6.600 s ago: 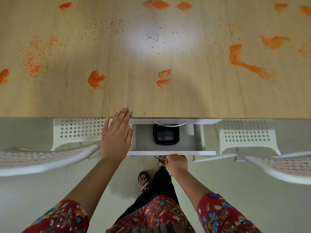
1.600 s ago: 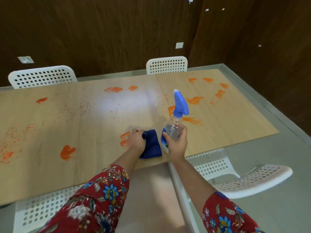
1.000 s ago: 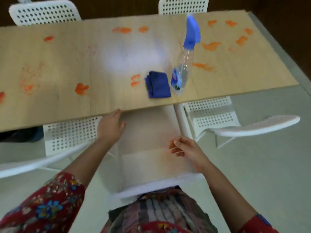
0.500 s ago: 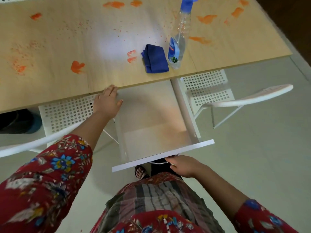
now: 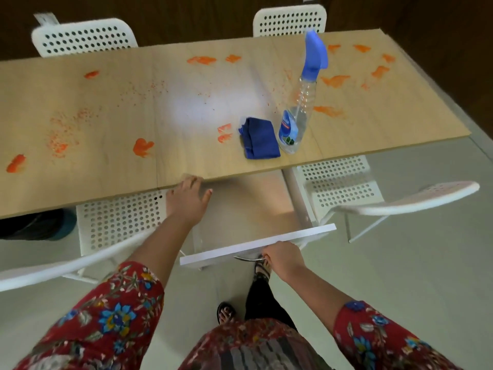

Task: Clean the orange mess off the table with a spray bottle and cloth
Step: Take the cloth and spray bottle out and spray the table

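Note:
A clear spray bottle [image 5: 297, 121] with a blue trigger head stands on the wooden table [image 5: 112, 108], near its front edge. Just left of it lies a folded dark blue cloth [image 5: 259, 138]. Orange smears [image 5: 142, 147] and specks are scattered across the tabletop. My left hand [image 5: 188, 198] rests flat with straight fingers against the table's front edge. My right hand [image 5: 281, 256] grips the metal handle of a white drawer [image 5: 256, 245], which stands pulled out from under the table.
White perforated chairs stand at the near left [image 5: 117, 222], the near right [image 5: 344, 185] and behind the table [image 5: 82, 37]. A dark object [image 5: 34, 225] sits under the table at the left. My sandalled feet are on the pale floor below the drawer.
The spray bottle and cloth were set on the table and let go. My left hand went to the table edge and my right hand took hold of the drawer handle.

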